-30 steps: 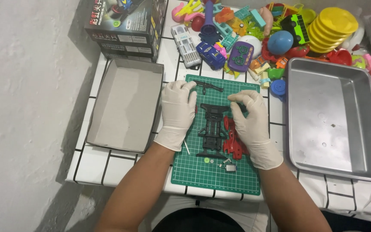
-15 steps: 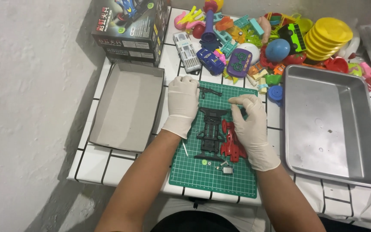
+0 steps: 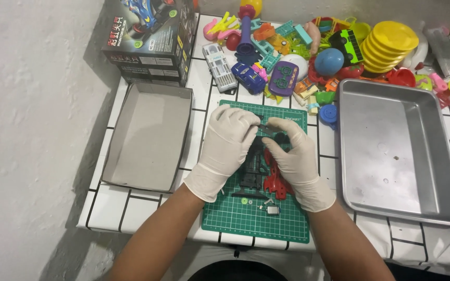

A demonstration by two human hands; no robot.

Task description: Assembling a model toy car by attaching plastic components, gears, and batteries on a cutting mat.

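1. Together, our gloved left hand (image 3: 225, 151) and right hand (image 3: 297, 156) meet over a small dark part (image 3: 267, 131), the fingers of both pinched on it from either side, just above the black toy-car chassis (image 3: 251, 169).
2. That chassis lies in the middle of the green cutting mat (image 3: 259, 218), with a red body piece (image 3: 276, 183) touching its right side and tiny loose bits (image 3: 269, 208) near the mat's front edge.
3. To do this well, we judge we should keep the pinch low over the mat, so a dropped piece lands on green and not among the toys.
4. Around the mat on the white tiled table (image 3: 131, 208): an open cardboard box tray (image 3: 149, 138) to the left, a metal baking tray (image 3: 391, 156) to the right, a heap of bright plastic toys (image 3: 329, 52) behind.
5. Compared with half a second ago, both hands have closed inward; then they sat apart, flanking the chassis.
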